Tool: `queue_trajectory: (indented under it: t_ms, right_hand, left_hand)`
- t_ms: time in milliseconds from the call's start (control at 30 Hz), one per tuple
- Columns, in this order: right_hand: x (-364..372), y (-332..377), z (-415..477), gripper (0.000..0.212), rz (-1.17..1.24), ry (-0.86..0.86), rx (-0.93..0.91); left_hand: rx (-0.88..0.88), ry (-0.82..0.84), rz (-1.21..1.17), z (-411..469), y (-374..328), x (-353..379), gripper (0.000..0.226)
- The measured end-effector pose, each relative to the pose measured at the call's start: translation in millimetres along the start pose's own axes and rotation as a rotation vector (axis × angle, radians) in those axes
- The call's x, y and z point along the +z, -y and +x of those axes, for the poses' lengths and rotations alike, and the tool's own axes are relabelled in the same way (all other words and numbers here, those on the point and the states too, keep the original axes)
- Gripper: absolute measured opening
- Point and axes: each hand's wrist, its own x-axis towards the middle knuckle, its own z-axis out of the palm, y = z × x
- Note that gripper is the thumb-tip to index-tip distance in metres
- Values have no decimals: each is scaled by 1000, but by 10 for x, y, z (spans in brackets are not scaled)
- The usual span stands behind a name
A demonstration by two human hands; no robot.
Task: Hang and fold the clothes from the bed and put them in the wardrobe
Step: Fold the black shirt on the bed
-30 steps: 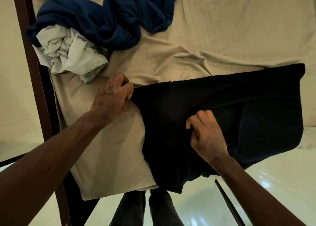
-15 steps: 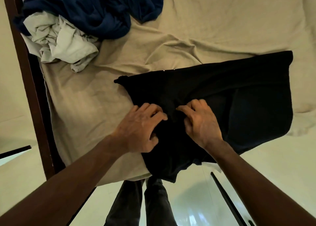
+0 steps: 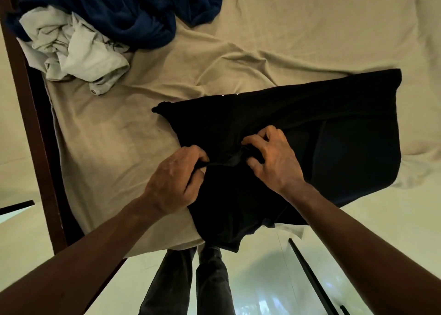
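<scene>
A black garment point(image 3: 334, 128) lies spread across the near corner of the bed point(image 3: 298, 28), its lower edge hanging over the side. My left hand point(image 3: 174, 183) pinches a fold of the black cloth at the garment's middle. My right hand point(image 3: 272, 159) grips the same bunched fold just to the right, fingers curled into the fabric. The two hands are a short gap apart. A dark blue garment point(image 3: 124, 11) and a crumpled pale grey garment point(image 3: 76, 50) lie heaped at the bed's far left.
The beige sheet covers the bed, wrinkled at the middle. A dark wooden bed post point(image 3: 31, 123) runs down the left side. My dark-trousered legs point(image 3: 191, 283) stand on the glossy pale floor, with a thin black rod point(image 3: 310, 274) to the right.
My left hand left the garment's left corner and came to its middle beside the right hand. Both hands now bunch up a fold of the black cloth.
</scene>
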Motion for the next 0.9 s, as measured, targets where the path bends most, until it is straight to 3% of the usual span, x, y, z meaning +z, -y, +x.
queue_trajectory:
  t_ms: [133,333,433,567,767,900]
  right_hand:
    - [-60,23,30,28,209,-144,52]
    - [-207,143,345,12,951,-127,380]
    - [-173,183,549,14,1029,-175,493]
    - [-98,158,703,13,850,-237,527]
    - [-127,141,664,18,617,-236,499]
    - [-148,208,642,32,983,-184,495]
  left_hand:
    - [-225,-173,-128,43,-29,-11,8]
    - [-736,-375,-682,470,88,-58,14]
    - [-784,-443,-740,629,81,-56,21]
    - [-754,-292,-693,568,68,-39,50]
    - [-774,-384,-558,527,173,-114,44]
    - [-729,-378,-631,535,108,-100,42]
